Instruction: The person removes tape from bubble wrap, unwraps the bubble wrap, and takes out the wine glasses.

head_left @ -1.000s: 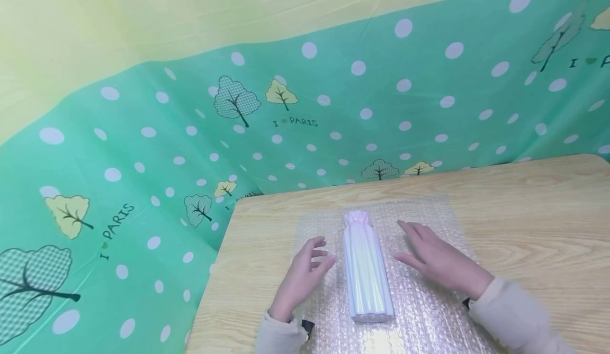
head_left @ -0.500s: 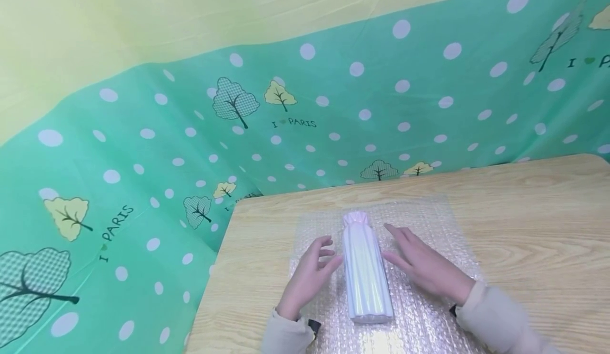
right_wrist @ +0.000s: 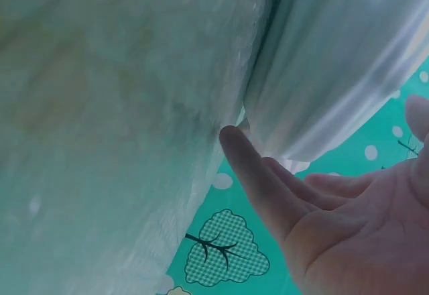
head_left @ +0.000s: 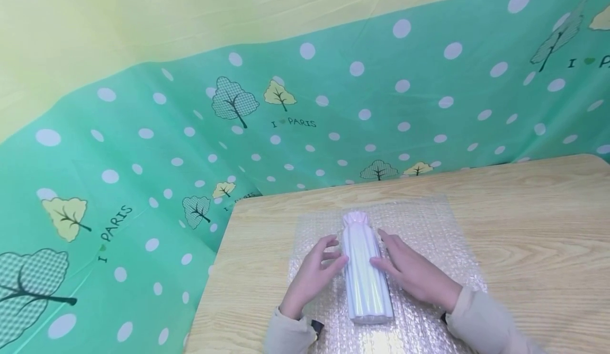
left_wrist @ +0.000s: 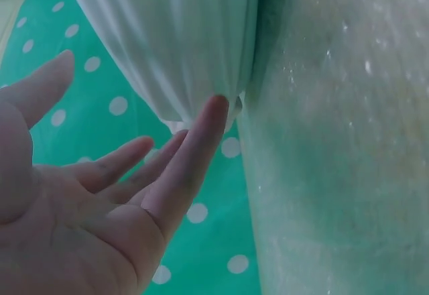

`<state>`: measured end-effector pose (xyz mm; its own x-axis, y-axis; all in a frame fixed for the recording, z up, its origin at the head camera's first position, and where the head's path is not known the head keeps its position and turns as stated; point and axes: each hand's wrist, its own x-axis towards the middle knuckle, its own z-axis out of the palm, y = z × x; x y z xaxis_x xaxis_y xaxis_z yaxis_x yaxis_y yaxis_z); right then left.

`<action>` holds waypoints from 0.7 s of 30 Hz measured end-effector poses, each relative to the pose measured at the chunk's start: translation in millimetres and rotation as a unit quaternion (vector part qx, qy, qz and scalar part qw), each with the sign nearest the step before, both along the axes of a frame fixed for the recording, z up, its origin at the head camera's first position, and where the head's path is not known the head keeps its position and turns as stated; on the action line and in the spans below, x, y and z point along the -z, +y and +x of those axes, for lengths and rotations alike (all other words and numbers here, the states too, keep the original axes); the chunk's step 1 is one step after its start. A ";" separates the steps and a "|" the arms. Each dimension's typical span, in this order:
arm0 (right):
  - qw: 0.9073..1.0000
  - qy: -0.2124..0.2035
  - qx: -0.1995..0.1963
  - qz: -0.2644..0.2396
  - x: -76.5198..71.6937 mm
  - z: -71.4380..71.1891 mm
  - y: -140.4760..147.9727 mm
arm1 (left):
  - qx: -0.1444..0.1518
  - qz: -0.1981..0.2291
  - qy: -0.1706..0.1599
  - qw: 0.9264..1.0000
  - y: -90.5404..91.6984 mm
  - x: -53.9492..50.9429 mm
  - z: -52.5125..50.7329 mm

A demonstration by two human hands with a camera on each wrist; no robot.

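Note:
A pale, fluted vase (head_left: 366, 274) with a pinched, pinkish neck lies on its side on a sheet of clear bubble wrap (head_left: 424, 221). On its left is my left hand (head_left: 312, 277), thumb tip at the vase's edge in the head view. My right hand (head_left: 416, 272) is on the other side, its thumb overlapping the vase's right edge. Whether either thumb touches cannot be told. Both wrist views show the left hand (left_wrist: 100, 214) and the right hand (right_wrist: 355, 228) with fingers extended beside the vase, not curled round it.
The bubble wrap lies flat on a wood-grain table (head_left: 538, 227), whose far edge meets a green polka-dot curtain (head_left: 333, 105) printed with trees. Dark wrist straps show at both grey sleeves (head_left: 481, 317).
Both hands have closed in on the vase from its two sides; the right hand has moved left the most, the left hand slightly right. The vase has stayed in place.

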<state>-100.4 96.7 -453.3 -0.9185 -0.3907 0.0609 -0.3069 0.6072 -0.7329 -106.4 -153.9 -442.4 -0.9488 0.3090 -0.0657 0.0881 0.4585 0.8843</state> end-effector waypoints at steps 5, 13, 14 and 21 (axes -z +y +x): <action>1.000 0.002 -0.012 0.001 0.9 0.0 -0.6 | 0.000 0.020 -0.017 1.000 3.7 4.9 -0.7; 0.995 -0.071 -0.036 -0.055 -1.8 -1.4 -3.7 | -0.002 0.036 -0.024 0.999 9.5 6.2 0.5; 0.994 -0.082 -0.038 -0.063 -2.6 -1.3 -4.3 | -0.005 0.037 -0.027 0.999 10.5 6.1 0.6; 0.989 -0.105 -0.047 -0.095 -4.3 -1.3 -7.4 | -0.010 0.036 -0.033 0.999 14.0 6.9 1.0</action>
<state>-101.7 89.3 -449.0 -0.8788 -0.4749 -0.0460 -0.1851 0.4283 -0.8845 -105.4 -140.0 -449.3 -0.9492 0.2961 -0.1070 0.0197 0.3952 0.9184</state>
